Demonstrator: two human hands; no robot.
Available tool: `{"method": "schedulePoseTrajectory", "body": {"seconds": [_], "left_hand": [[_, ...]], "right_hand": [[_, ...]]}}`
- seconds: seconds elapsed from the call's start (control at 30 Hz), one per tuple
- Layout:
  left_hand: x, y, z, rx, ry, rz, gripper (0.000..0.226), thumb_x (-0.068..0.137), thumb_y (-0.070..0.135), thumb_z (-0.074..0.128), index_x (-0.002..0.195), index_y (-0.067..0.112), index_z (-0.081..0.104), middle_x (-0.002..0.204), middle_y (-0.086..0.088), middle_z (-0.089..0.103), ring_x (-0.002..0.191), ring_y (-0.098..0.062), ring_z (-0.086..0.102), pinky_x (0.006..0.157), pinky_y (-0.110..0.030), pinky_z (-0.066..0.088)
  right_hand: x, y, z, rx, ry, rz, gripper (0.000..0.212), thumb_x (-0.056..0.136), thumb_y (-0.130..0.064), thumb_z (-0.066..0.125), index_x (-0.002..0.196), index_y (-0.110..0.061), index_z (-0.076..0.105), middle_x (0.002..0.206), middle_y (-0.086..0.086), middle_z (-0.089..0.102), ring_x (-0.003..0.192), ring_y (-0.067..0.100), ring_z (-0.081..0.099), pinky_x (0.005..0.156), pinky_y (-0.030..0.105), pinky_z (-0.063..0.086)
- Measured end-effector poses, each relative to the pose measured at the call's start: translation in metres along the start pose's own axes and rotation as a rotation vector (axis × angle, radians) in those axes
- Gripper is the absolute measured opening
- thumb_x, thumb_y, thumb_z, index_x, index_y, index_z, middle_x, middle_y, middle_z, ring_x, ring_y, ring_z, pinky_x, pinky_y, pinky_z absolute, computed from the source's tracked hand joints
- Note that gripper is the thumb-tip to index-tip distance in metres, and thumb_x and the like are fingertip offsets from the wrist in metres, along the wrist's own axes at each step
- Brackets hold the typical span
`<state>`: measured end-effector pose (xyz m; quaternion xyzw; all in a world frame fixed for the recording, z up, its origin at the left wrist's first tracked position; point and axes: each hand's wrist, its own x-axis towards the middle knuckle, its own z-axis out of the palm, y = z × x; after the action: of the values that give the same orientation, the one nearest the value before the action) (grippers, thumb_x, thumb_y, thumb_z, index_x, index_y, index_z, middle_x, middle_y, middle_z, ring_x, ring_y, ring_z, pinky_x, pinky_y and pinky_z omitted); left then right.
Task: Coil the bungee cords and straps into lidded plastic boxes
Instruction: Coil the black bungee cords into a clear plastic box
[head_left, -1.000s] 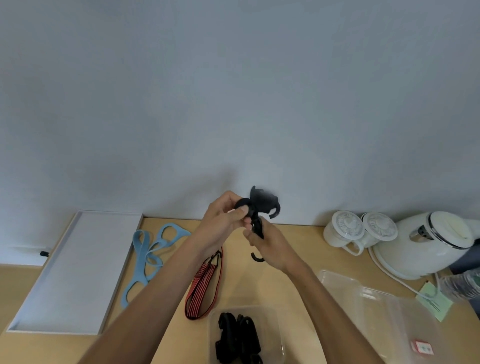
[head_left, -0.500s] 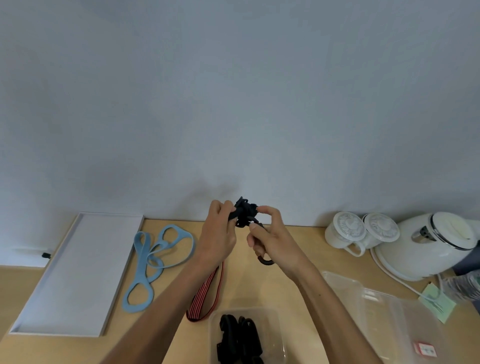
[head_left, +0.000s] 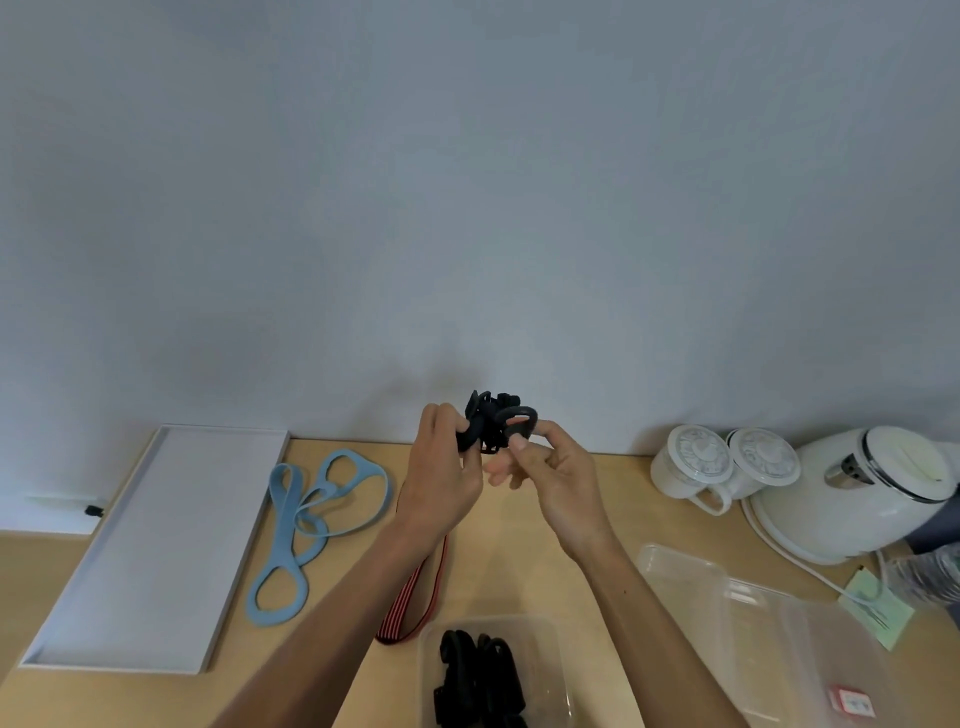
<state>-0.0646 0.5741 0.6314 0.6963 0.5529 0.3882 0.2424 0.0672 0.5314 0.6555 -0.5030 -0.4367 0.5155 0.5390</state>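
Bungee cord (head_left: 491, 423), pinched by left hand (head_left: 441, 480) and right hand (head_left: 558, 478), above striped strap (head_left: 410, 608), box (head_left: 548, 649).

Single head-worn camera faces forward and down, apparently close above the table (head_left: 511, 564).

From my seat I see a light wooden table (head_left: 511, 566) pushed against a plain pale grey wall (head_left: 467, 208). On the far left lies a shallow white tray (head_left: 156, 545), long and rectangular, one short end against the wall. Just left of its far corner a small black object (head_left: 93, 511) sits low on the wall; I cannot tell what it is. On the far right stand two white lidded mugs (head_left: 698, 470), touching, with a white kettle (head_left: 872, 499) just beside them. A white cord (head_left: 800, 564) runs along the kettle's base toward a green paper note (head_left: 878, 610). A clear bottle (head_left: 930, 571) pokes in at the right edge.
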Motion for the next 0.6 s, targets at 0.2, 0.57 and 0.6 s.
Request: {"method": "schedulePoseTrajectory", "body": {"seconds": [0.2, 0.57, 0.6], "left_hand": [[-0.002, 0.006, 0.004, 0.032, 0.076, 0.091, 0.014, 0.082, -0.007, 0.058, 0.087, 0.002, 0.049, 0.09, -0.006, 0.043, 0.069, -0.014, 0.043, 0.061, -0.034, 0.042], [-0.017, 0.019, 0.014, 0.015, 0.107, 0.2, 0.036, 0.08, -0.01, 0.06, 0.099, 0.018, 0.047, 0.1, -0.009, 0.047, 0.071, -0.005, 0.044, 0.066, -0.013, 0.042], [-0.018, 0.02, 0.014, -0.007, 0.105, 0.204, 0.036, 0.08, -0.009, 0.061, 0.101, 0.018, 0.048, 0.103, -0.008, 0.047, 0.076, -0.002, 0.043, 0.071, -0.008, 0.042]], "right_hand": [[0.0, 0.014, 0.008, -0.176, 0.233, 0.023, 0.021, 0.097, -0.032, 0.05, 0.089, -0.013, 0.057, 0.063, -0.008, 0.051, 0.059, 0.009, 0.045, 0.059, 0.026, 0.039], [-0.001, 0.011, 0.019, -0.314, 0.335, -0.092, 0.01, 0.094, -0.015, 0.053, 0.094, -0.026, 0.055, 0.087, -0.015, 0.065, 0.08, -0.001, 0.06, 0.065, 0.006, 0.042], [0.0, 0.011, 0.018, -0.324, 0.333, -0.1, 0.011, 0.095, -0.015, 0.053, 0.095, -0.026, 0.055, 0.087, -0.016, 0.065, 0.08, -0.003, 0.059, 0.066, 0.006, 0.042]]}}
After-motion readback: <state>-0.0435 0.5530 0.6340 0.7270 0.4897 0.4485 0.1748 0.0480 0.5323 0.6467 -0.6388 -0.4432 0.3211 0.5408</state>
